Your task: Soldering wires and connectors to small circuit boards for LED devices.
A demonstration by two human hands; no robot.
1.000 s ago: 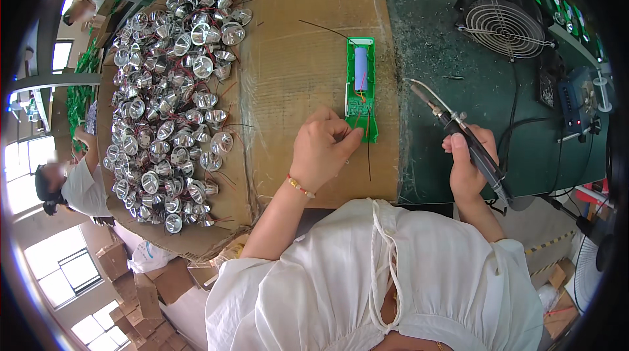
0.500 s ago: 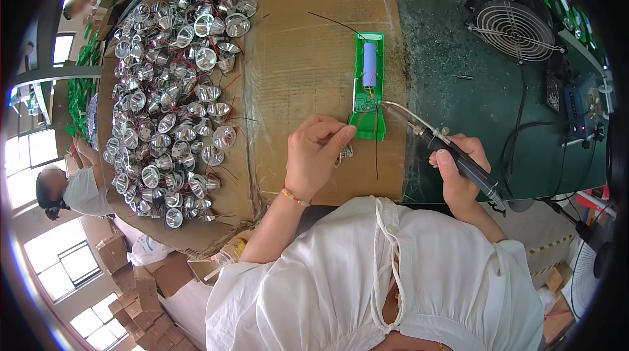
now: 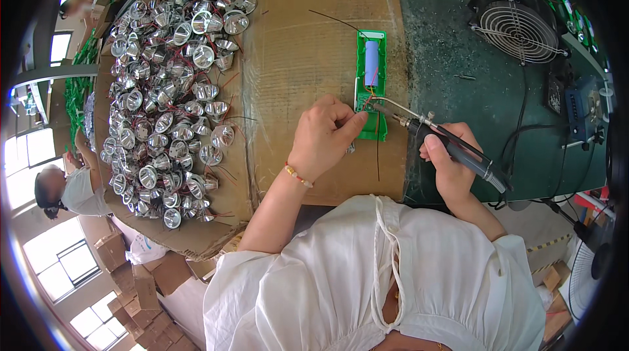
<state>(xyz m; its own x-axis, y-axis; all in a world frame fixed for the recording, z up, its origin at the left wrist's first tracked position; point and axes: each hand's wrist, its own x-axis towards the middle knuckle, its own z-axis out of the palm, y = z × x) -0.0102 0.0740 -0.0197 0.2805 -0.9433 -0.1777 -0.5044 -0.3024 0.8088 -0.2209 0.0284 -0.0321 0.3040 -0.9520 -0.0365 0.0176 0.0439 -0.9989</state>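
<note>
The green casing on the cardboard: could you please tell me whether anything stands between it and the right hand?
Only the soldering iron that the right hand holds, its tip end over the green casing. The left hand is at the opposite side.

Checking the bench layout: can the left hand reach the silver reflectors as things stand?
Probably yes: mostly bare cardboard lies between the left hand and the silver reflectors.

Open green casing (image 3: 382,76) on cardboard (image 3: 301,56), lilac battery (image 3: 371,63) inside, black soldering iron (image 3: 458,156) slanted, tip (image 3: 384,110) over casing
</note>
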